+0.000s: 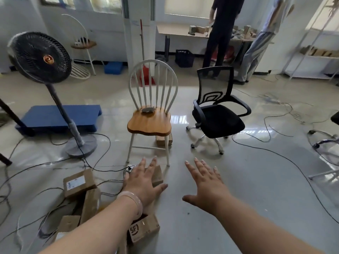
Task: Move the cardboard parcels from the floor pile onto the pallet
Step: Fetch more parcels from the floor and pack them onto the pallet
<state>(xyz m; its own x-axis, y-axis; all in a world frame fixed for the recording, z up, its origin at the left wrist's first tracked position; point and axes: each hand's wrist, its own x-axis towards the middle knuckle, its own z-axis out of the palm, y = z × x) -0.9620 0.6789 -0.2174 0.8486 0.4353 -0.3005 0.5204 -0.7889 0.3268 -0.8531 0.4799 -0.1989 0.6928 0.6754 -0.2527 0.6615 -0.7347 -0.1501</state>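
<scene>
Several brown cardboard parcels lie in a pile on the floor at the lower left: one with a white label (78, 182), a tall one (91, 204), and one marked "SF" (145, 229) under my left forearm. A small parcel (157, 176) sits partly hidden behind my left hand (143, 182), which is stretched out with straight, spread fingers and holds nothing. My right hand (205, 184) is also spread flat over bare floor, empty. The blue pallet (55, 116) lies at the far left, behind the fan. Another parcel (164, 140) sits under the wooden chair.
A standing fan (39, 57) and its base (80, 145) stand between the pile and the pallet. A wooden chair (149, 123) and a black office chair (218, 118) stand ahead. Cables cross the floor. Two people stand at a table at the back.
</scene>
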